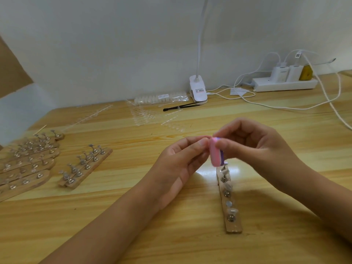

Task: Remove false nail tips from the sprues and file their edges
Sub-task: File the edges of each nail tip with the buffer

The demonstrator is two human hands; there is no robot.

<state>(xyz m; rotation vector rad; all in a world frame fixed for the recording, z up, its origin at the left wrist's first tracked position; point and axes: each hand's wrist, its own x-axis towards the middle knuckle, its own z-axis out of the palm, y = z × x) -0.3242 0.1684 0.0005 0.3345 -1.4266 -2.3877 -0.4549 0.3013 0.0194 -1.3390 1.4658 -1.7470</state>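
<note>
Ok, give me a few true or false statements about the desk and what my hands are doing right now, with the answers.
1. The right hand grips a pink and purple buffer block. True.
2. The wooden holder strip nearest the hands lies at the far left of the table. False: it lies right of centre, just below the hands; the stacked strips are at the far left.
3. A white clip lamp stands at the back by the wall. True.
4. Nothing is plugged into the power strip. False: white chargers and a yellow plug sit in it.
</note>
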